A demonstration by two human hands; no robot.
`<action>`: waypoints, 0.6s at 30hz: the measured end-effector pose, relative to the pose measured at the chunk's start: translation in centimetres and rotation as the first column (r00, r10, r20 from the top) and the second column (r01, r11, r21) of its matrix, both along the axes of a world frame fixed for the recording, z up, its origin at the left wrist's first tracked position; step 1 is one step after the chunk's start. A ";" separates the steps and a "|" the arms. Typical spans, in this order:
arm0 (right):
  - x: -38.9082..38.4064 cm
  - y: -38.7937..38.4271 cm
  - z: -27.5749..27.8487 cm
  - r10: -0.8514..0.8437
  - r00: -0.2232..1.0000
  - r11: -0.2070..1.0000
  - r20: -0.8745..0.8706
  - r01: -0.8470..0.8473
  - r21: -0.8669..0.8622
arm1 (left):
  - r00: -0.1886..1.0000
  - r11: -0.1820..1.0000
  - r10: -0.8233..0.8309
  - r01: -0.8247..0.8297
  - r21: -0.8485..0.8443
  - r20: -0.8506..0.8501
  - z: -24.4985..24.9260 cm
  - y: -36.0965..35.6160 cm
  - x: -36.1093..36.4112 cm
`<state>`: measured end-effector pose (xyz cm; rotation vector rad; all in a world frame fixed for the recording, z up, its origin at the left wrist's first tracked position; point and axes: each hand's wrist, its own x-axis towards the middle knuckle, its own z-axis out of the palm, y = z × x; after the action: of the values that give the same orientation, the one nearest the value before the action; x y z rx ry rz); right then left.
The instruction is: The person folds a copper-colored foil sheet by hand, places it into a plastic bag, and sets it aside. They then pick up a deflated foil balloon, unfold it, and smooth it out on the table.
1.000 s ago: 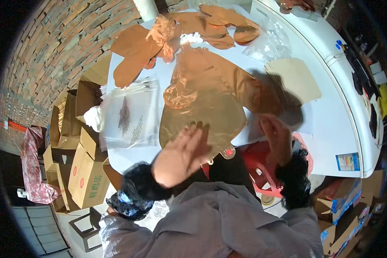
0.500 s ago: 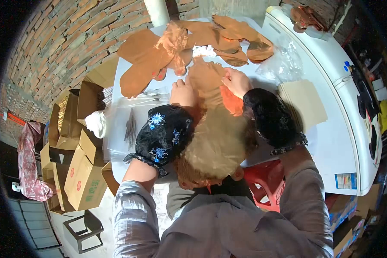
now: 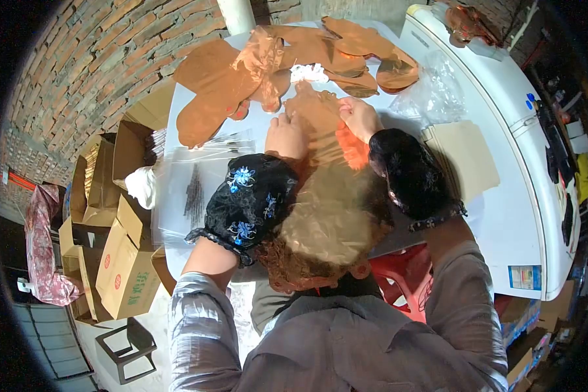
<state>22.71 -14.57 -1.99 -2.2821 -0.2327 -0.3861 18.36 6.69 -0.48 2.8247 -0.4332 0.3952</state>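
Note:
A flat brown foil balloon (image 3: 333, 215), apparently bear-shaped with a paler shiny middle, stretches across the near table edge toward my lap. My left hand (image 3: 286, 137) is at its upper left edge, fingers curled onto the foil. On the opposite edge, my right hand (image 3: 360, 119) is closed in a pinch on the foil; its fingertips are partly hidden. An orange-red patch (image 3: 351, 147) shows just below the right hand. Small white pieces (image 3: 308, 73) lie beyond the balloon's top. Black sleeve covers with blue flowers on the left one hide both wrists.
More flat brown foil balloons (image 3: 209, 98) spread along the far side of the white table (image 3: 490, 242). Clear plastic bags (image 3: 176, 189) lie left; a crumpled clear bag (image 3: 434, 91) and beige sheets (image 3: 460, 157) lie right. Cardboard boxes (image 3: 127, 261) stand left, a red stool (image 3: 405, 277) below.
My left hand has shifted slightly right along the balloon, and my right hand slightly up. The foil between them looks more wrinkled now.

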 end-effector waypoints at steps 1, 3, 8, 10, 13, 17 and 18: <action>-0.1 0.0 0.2 0.004 1.000 1.000 -0.005 -0.004 0.011 | 1.000 1.000 -0.007 0.007 -0.013 -0.004 0.1 0.0 -0.1; -0.3 0.1 0.7 -0.012 1.000 1.000 -0.027 0.012 -0.007 | 0.998 1.000 -0.004 0.005 0.015 -0.058 0.3 0.1 0.0; 0.4 0.1 -0.3 -0.013 1.000 0.998 0.015 0.014 -0.060 | 0.990 0.998 0.062 -0.062 0.007 -0.126 0.9 0.0 -0.2; 0.6 0.0 -0.7 -0.021 0.997 0.985 0.070 0.033 -0.167 | 0.989 0.998 0.050 -0.053 -0.018 -0.142 1.0 0.1 -0.2; 0.8 0.1 -1.0 -0.012 0.997 0.990 0.074 0.022 -0.136 | 0.982 0.998 0.060 -0.065 -0.020 -0.181 1.3 0.1 -0.2; 0.7 0.0 -0.8 -0.008 0.996 0.991 0.091 0.020 -0.134 | 0.993 0.997 0.029 -0.037 -0.071 -0.115 1.0 0.1 -0.3; 0.6 0.0 -0.8 -0.012 0.995 0.990 0.097 0.026 -0.142 | 0.993 0.997 0.027 -0.035 -0.067 -0.115 1.0 0.1 -0.4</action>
<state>23.33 -14.53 -2.78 -2.4103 -0.2958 -0.5035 18.00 6.79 0.56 2.7728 -0.3458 0.2484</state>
